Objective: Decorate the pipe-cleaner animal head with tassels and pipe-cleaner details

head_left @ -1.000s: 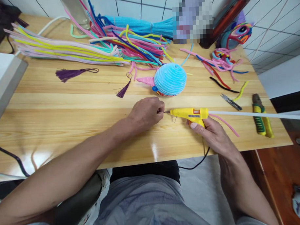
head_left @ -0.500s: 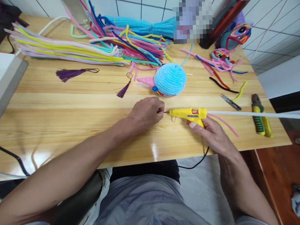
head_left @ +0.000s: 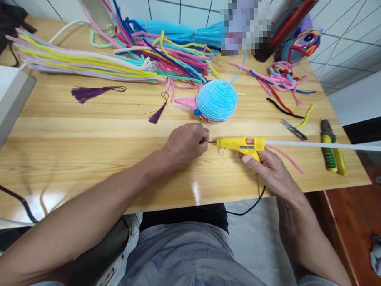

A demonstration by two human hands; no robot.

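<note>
My right hand grips a yellow hot glue gun by its handle, its nozzle pointing left. A long white glue stick runs out of the gun's back end. Close to the nozzle tip, my left hand is closed with its fingers curled; whatever it pinches is hidden or too small to make out. Just beyond my hands sits a light-blue ball-shaped piece wound in rows, with a pink cone on its left side.
Two purple tassels, one larger and one smaller, lie to the left. Bundled pipe cleaners line the back. Thread snips and green-yellow pliers rest at the right. The gun's black cord hangs over the front edge.
Almost nothing differs. Both hands and the glue gun hold the same position, apart from a very slight shift of the whole view.
</note>
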